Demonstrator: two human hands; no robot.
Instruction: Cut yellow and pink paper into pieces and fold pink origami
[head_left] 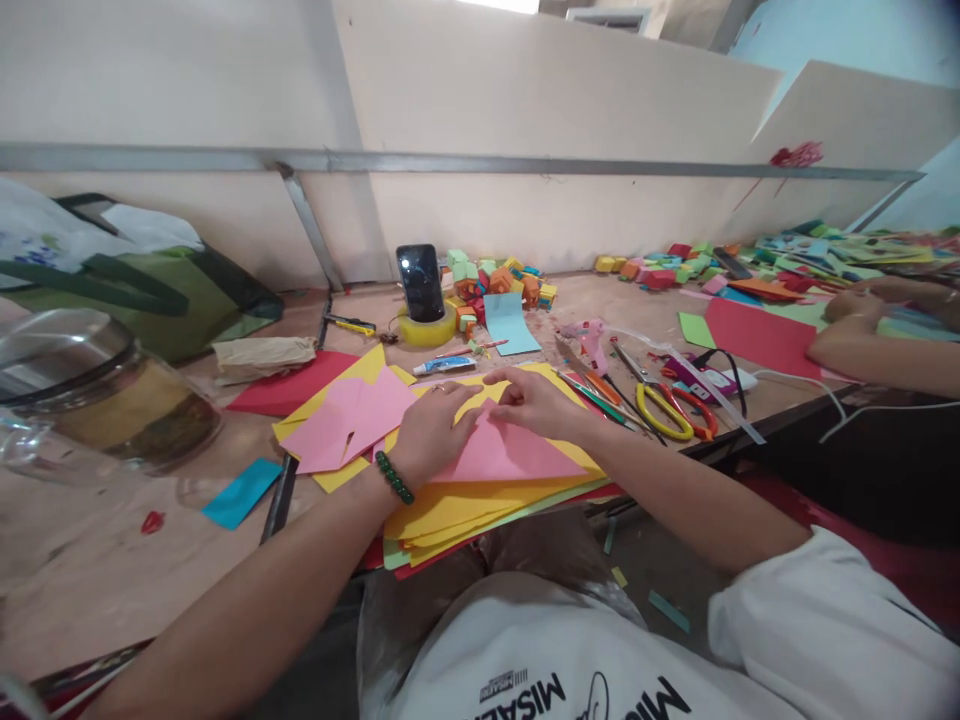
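Note:
A pink sheet of paper (517, 458), looking like a triangle with its tip pointing away from me, lies on a stack of yellow paper (450, 512). My left hand (435, 428), with a green bead bracelet, rests flat along the sheet's left side, fingers stretched out. Bent fingers of my right hand (536, 400) close at the sheet's upper tip, where they partly hide it. More pink paper (360, 415), with a small slit, lies left of my left hand. Red and green sheets show beneath the yellow ones.
A phone (421, 284) stands in a yellow tape roll (427, 327) before colourful folded paper pieces (480, 280). Rightward lie scissors (664, 410), a pink glue gun (589, 342) and another person's arm (885, 345). A glass jug (112, 400) and green bag (150, 300) stand left.

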